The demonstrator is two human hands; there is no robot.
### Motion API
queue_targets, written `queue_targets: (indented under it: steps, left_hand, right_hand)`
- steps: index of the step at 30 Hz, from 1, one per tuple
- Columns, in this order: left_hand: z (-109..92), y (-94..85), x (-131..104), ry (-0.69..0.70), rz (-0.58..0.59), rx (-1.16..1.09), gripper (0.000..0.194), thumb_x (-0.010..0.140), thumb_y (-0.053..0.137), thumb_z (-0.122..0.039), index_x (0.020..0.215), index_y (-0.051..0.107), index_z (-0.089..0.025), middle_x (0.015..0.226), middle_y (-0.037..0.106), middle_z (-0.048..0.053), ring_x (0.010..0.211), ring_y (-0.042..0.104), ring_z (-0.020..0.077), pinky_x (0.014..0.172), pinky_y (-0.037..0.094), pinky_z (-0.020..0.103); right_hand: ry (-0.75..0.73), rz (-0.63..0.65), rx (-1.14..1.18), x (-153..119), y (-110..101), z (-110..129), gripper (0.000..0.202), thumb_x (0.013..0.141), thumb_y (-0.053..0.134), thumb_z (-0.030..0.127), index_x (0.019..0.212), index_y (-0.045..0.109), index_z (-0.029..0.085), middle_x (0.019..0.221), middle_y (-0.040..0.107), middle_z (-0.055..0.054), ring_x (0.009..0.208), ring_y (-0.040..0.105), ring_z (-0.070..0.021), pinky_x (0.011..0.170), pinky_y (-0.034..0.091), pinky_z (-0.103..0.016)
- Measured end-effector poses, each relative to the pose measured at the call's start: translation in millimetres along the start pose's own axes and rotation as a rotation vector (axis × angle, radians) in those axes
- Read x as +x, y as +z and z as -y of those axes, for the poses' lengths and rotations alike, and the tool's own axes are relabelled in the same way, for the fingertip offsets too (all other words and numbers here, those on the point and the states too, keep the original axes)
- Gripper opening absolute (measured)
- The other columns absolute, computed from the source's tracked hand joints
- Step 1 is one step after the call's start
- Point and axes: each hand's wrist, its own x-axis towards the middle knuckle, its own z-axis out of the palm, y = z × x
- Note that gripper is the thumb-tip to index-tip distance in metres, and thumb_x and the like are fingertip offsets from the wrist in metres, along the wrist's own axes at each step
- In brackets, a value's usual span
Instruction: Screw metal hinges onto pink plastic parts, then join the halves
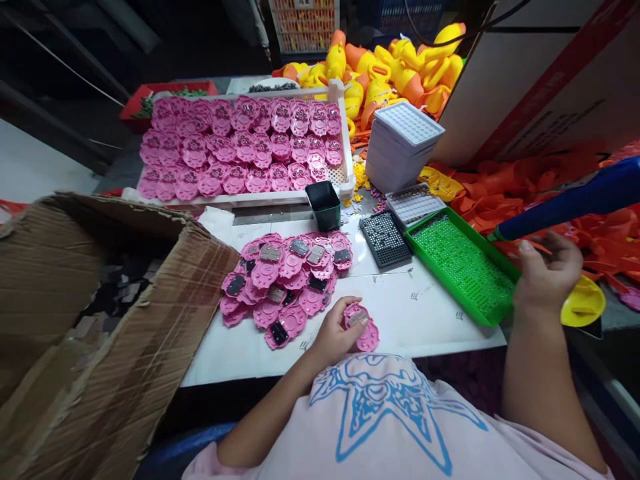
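Note:
My left hand (339, 331) holds a pink plastic piece (369, 335) with a small grey plate on it, low over the table's front edge. To its left lies a heap of similar pink pieces (293, 270), several with black or grey plates. My right hand (547, 270) is raised at the right, fingers curled at the lower end of a blue tool (575, 200). Just left of that hand lies a green tray (463, 263) of tiny metal parts. A black perforated block (385, 239) sits beside the tray.
A white crate (350, 143) of stacked pink pieces stands behind. A black cup (323, 205) is at the crate's corner. White trays (403, 143) are stacked behind the block. An open cardboard box (145, 320) fills the left. Yellow toys (400, 70) and orange parts (480, 207) are piled behind.

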Motion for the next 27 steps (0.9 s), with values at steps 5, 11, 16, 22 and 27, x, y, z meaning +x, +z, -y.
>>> queue_targets:
  steps: [5,11,16,22,27]
  left_hand:
    - [0,0.0,0,-0.002,-0.015,-0.003,0.043,0.078,0.064,-0.031,0.117,0.051,-0.018,0.099,0.058,0.005,0.082,0.057,0.0147,0.074,0.046,0.025]
    - [1,0.2,1,0.0,-0.034,-0.027,0.043,0.076,0.065,-0.03,0.115,0.053,-0.019,0.102,0.058,0.005,0.085,0.058,0.0152,0.077,0.046,0.026]
    - [-3,4.1,-3,0.0,-0.04,-0.076,0.04,0.076,0.065,-0.029,0.112,0.054,-0.018,0.101,0.06,0.005,0.083,0.059,0.0141,0.075,0.049,0.025]
    - [-35,-9.9,-13,0.053,-0.139,-0.179,0.044,0.071,0.07,-0.027,0.111,0.051,-0.02,0.102,0.06,0.005,0.085,0.06,0.0134,0.076,0.05,0.024]
    - [-61,-50.2,-17,0.243,-0.418,-0.193,0.045,0.07,0.07,-0.029,0.108,0.049,-0.022,0.089,0.062,0.001,0.077,0.061,0.0124,0.073,0.05,0.024]
  right_hand:
    - [0.028,0.126,0.071,-33,15,16,0.046,0.063,0.073,0.031,0.104,0.058,0.018,0.094,0.061,-0.004,0.077,0.061,-0.0158,0.081,0.051,-0.041]
    - [0.08,0.491,0.149,-91,37,35,0.036,0.07,0.072,0.03,0.104,0.062,0.024,0.102,0.06,-0.005,0.091,0.061,-0.0193,0.085,0.051,-0.04]
    - [0.213,0.853,0.242,-153,54,44,0.028,0.075,0.068,0.032,0.102,0.064,0.026,0.102,0.06,-0.007,0.089,0.064,-0.0217,0.075,0.056,-0.038]
    - [0.363,0.914,0.294,-188,58,31,0.022,0.08,0.065,0.032,0.101,0.063,0.026,0.096,0.062,-0.005,0.086,0.064,-0.0195,0.078,0.055,-0.038]
    - [0.422,0.913,0.286,-187,57,22,0.025,0.08,0.065,0.034,0.103,0.062,0.025,0.095,0.063,-0.006,0.085,0.064,-0.0205,0.077,0.055,-0.039]
